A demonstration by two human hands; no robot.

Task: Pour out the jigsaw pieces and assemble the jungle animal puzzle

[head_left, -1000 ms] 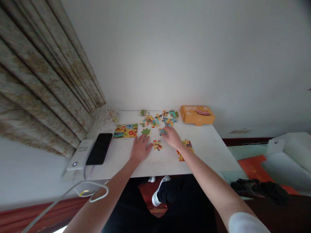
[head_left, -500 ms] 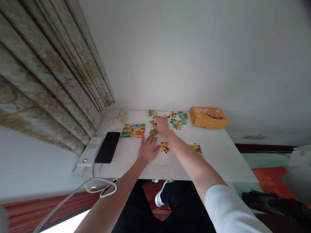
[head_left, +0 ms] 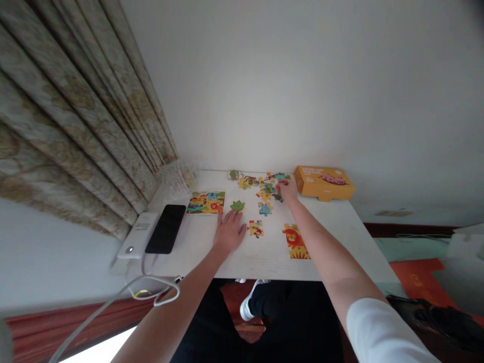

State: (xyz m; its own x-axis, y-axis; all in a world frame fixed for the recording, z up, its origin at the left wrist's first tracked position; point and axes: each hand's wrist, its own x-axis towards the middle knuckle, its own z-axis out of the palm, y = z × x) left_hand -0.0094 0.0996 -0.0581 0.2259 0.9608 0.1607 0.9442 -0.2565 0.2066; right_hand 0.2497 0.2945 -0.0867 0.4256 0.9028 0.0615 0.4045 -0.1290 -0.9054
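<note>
My left hand [head_left: 229,234] lies flat on the white table with its fingers spread. Just past its fingertips is a green puzzle piece [head_left: 237,205], and close to its thumb are joined pieces [head_left: 256,228] with red and yellow print. My right hand [head_left: 288,191] reaches into the scattered puzzle pieces [head_left: 265,190] at the back, its fingers apart and touching pieces at the right end of the pile. Its fingertips are small and partly hidden. A blue piece [head_left: 265,208] sits in front of the pile. Under my right forearm, a joined lion section [head_left: 293,242] is partly covered.
A picture card [head_left: 206,202] lies left of my left hand. Beyond it are a black phone [head_left: 166,229], a white box-like device [head_left: 139,234] with cables, and clear bubble wrap [head_left: 177,179]. An orange puzzle box [head_left: 324,183] stands at the back right against the wall.
My right hand has moved right across the pile, from its left part to its right end. The pieces there have shifted, and more of the lion section shows. My left hand has stayed put.
</note>
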